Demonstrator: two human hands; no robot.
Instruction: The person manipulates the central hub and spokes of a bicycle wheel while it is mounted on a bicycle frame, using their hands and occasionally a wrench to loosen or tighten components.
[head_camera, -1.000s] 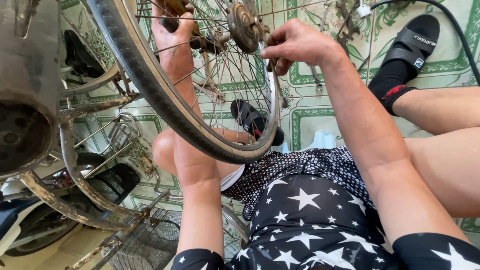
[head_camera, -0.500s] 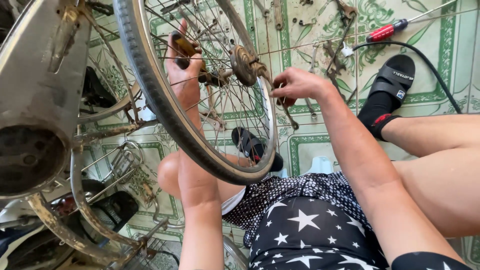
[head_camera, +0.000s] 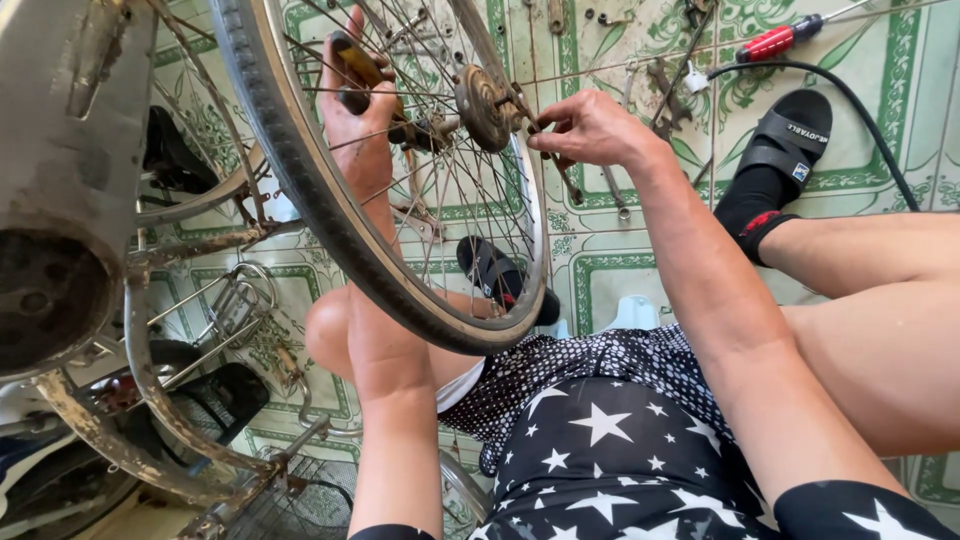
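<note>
The bicycle wheel (head_camera: 300, 190) stands upright over the person's lap, its rusty hub (head_camera: 483, 105) high in the view, and everything else is placed from that hub. Just right of the hub, the right hand (head_camera: 598, 128) has its grip pinched together on a small part at the axle end; what exactly it pinches is too small to tell. Left of the hub, behind the spokes, the left hand (head_camera: 362, 125) has its grip wrapped shut around a dark tool handle (head_camera: 352, 68). Below the hub, seen through the spokes, a black sandal (head_camera: 495, 272) rests on the green patterned floor tiles (head_camera: 620, 260). Far right of the hub a red-handled screwdriver (head_camera: 778, 42) lies on the tiles, with a black cable (head_camera: 860, 110) curving beside it
</note>
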